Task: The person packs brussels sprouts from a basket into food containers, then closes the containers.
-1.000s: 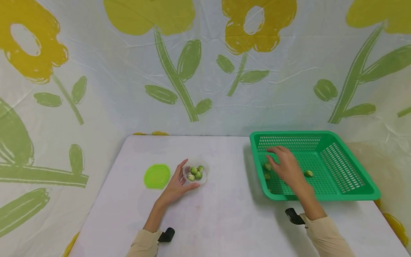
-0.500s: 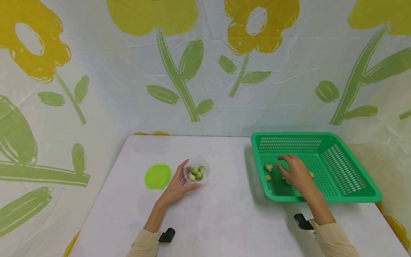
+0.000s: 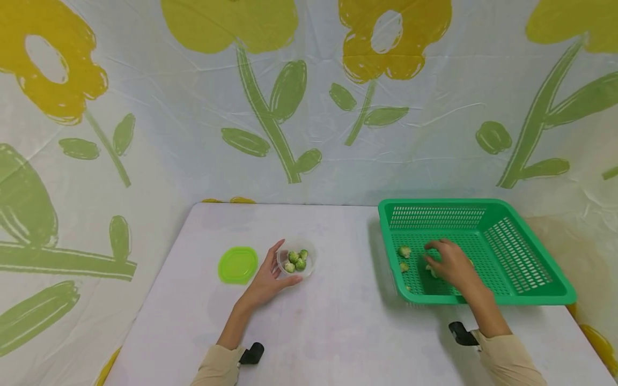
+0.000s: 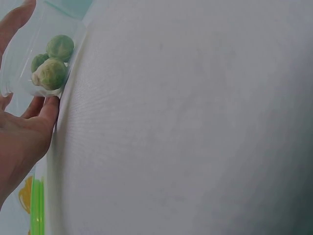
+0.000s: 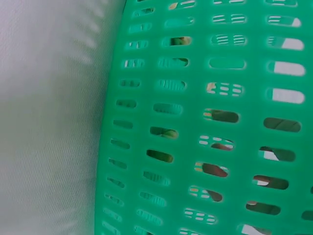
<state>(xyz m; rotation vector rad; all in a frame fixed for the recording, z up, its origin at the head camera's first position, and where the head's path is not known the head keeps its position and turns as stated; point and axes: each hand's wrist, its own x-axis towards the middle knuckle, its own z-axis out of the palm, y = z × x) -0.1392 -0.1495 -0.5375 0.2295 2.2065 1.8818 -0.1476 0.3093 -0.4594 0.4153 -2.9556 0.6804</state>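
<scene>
My left hand (image 3: 265, 281) holds a clear plastic container (image 3: 310, 268), thumb and fingers curved round its sides. Several Brussels sprouts (image 3: 300, 264) lie inside; the left wrist view shows some of these sprouts (image 4: 50, 74) through the wall. My right hand (image 3: 456, 265) reaches down into a green plastic basket (image 3: 483, 299), with a gap between thumb and fingertips. A sprout (image 3: 432, 273) lies just below the thumb, partly covered by the hand. More sprouts (image 3: 404, 251) sit along the basket's left side. In the right wrist view, the slotted basket wall (image 5: 193, 127) hides most of the hand.
A bright green lid (image 3: 238, 265) lies flat on the white table (image 3: 338, 332), left of the container. Behind the table hangs a flower-printed sheet (image 3: 425, 134). The basket stands at the table's right side, its walls rising around the right hand.
My right hand has moved right and nearer within the basket, away from the sprouts at the left wall, which now show more fully. The left hand and container stay put.
</scene>
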